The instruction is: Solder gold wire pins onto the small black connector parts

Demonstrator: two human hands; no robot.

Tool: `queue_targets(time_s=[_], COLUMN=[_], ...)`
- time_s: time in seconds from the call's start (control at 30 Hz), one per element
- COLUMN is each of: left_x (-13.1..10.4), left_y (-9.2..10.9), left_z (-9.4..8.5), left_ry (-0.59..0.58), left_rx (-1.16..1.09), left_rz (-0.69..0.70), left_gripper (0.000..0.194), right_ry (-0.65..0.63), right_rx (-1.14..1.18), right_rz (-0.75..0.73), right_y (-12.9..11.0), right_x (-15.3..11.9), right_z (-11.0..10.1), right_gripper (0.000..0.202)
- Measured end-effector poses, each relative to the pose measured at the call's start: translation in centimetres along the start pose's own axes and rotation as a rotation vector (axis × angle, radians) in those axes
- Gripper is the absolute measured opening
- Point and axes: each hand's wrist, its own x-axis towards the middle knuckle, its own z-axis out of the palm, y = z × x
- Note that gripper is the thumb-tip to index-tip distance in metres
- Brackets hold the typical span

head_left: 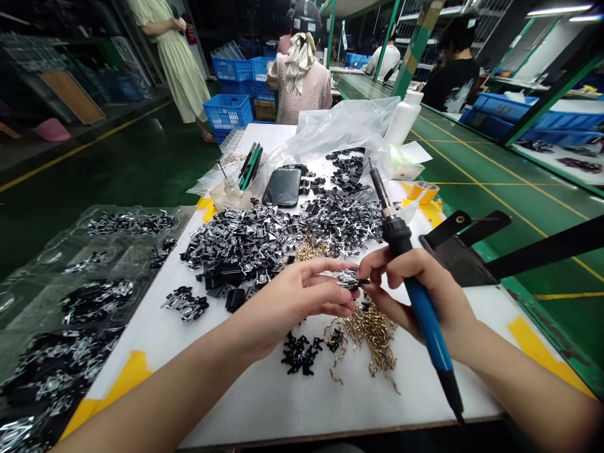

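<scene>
My left hand [306, 292] is closed, pinching a small black-and-silver metal part [348, 279] between thumb and fingers. My right hand [425, 289] has a blue-handled soldering iron [422, 314] lodged in it, its metal tip pointing up and away from me. The right fingertips also touch the near end of that small part. Below the hands lie a pile of curved brass-coloured pieces [375, 333] and a cluster of little black pieces [301, 354]. Just beyond the left hand spreads a large heap of black-and-silver parts [245, 236]. A smaller group of them [186, 304] lies to its left.
A phone [282, 187], a tub with green-handled tools [233, 192], a white bottle [404, 118] and tape rolls [423, 192] stand farther back. A dark metal bracket [460, 245] juts in at right. Clear trays of parts [94, 299] are at left. Several people are beyond.
</scene>
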Motion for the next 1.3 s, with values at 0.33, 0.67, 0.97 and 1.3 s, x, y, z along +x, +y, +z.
queue_targets(time_s=[0.33,0.67,0.97,1.3], left_x=[0.3,-0.2,0.0,0.2], left_y=[-0.3,-2.4,-2.7,-2.3], left_z=[0.0,1.1,1.5,1.5], left_ry=[-0.037,0.367,0.515,0.591], left_rx=[0.060,0.829,0.720,0.862], left_rz=[-0.014,0.966,0.909,1.045], left_gripper=[0.055,0.040,0.029,0.023], right_ry=[-0.049,0.114,0.199,0.192], right_rx=[-0.003,0.381,0.428,0.349], right_rz=[-0.011,0.210,0.187,0.196], right_y=[0.3,-1.3,-0.9,-0.9], right_x=[-0.1,0.2,0.2,0.3], right_z=[0.2,0.9,1.6,1.2], right_gripper=[0.030,0.025,0.028,0.031])
